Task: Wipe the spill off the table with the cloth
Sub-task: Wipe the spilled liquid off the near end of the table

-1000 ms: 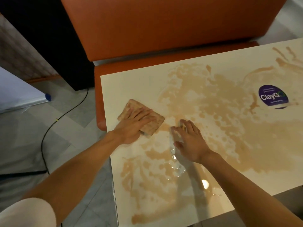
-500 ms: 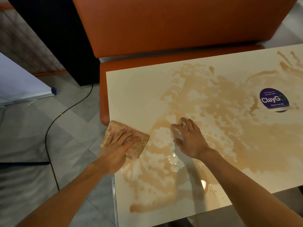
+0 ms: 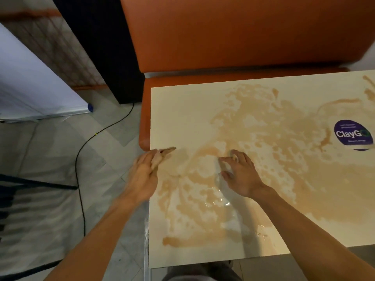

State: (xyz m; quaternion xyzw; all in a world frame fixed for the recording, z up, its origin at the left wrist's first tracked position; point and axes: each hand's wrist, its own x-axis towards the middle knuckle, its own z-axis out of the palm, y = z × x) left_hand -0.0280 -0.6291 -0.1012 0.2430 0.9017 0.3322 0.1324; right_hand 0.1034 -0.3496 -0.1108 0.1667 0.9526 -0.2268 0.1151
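A blurred left hand (image 3: 142,177) lies on the cloth (image 3: 166,152) at the table (image 3: 182,110) edge, fingers' grip unclear; right hand (image 3: 241,177) flat, fingers spread. The spill (image 3: 300,126) beyond them looks mostly unwiped.

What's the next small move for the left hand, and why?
Probably sweep the cloth rightward across the table into the spill. The left hand has it at the table's left edge, off most of the liquid, while brown spill covers the top around the right hand and out to the sticker.
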